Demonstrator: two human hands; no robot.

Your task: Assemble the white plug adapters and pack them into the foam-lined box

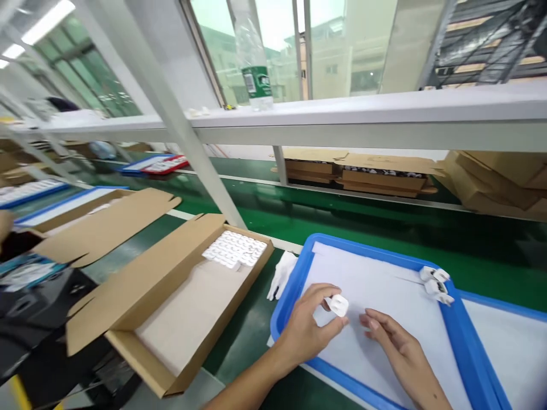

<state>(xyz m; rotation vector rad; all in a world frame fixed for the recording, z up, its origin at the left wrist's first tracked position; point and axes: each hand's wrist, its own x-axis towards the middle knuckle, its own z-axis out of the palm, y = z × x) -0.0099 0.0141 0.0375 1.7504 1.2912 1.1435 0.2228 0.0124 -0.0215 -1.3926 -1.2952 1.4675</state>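
Observation:
Between the thumb and fingers of my left hand (305,324) is a small white plastic part (339,305) with a rounded-square face. It is held above a blue tray (318,238) lined with white paper. My right hand (395,347) hovers over the same tray, a little to the right of the part, its fingers loosely bent and apart with nothing in them. A few more white parts (436,285) rest on the tray's far right rim. To the left, an open cardboard box (231,327) holds rows of white parts (235,249) at its far end.
A white glove (282,274) lies between box and tray. Behind runs a green conveyor belt (265,210), with cardboard boxes (380,173) beyond it. A slanted white post (188,131) and a shelf bearing a plastic bottle (255,80) stand ahead. Another person's hand (5,225) shows far left.

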